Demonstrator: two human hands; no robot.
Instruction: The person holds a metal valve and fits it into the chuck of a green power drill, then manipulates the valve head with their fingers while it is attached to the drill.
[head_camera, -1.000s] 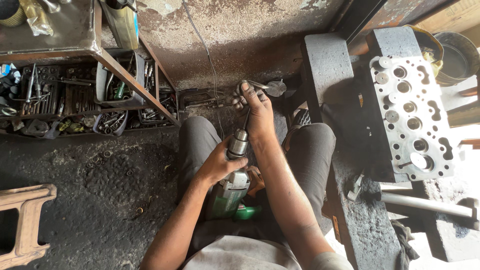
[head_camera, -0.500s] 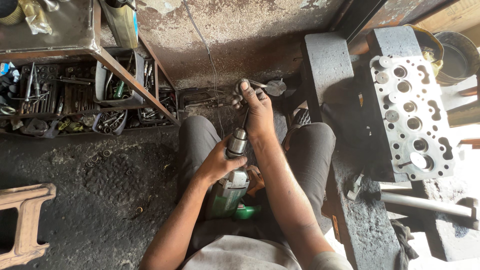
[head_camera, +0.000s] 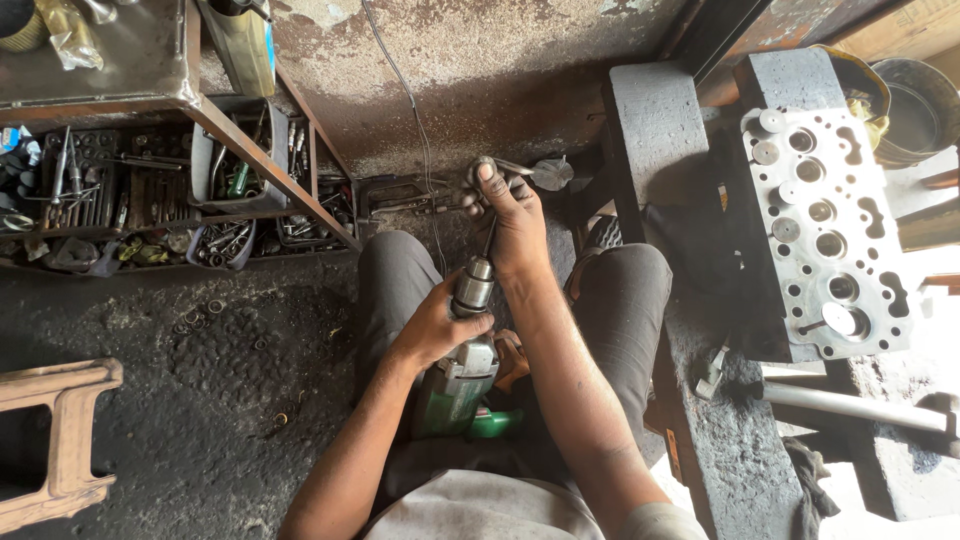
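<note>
I sit with a green and grey power drill lying on my lap, pointing away from me. My left hand wraps the front of its body just behind the metal chuck. A thin rod runs forward from the chuck. My right hand is closed over the far end of that rod, thumb up, holding a small round metal part I cannot make out. An engine valve lies on the ground just past my right hand.
A grey cylinder head with several round ports rests on concrete blocks at right. A metal shelf at left holds trays of tools. A wooden stool stands at lower left, and a thin cable runs across the floor.
</note>
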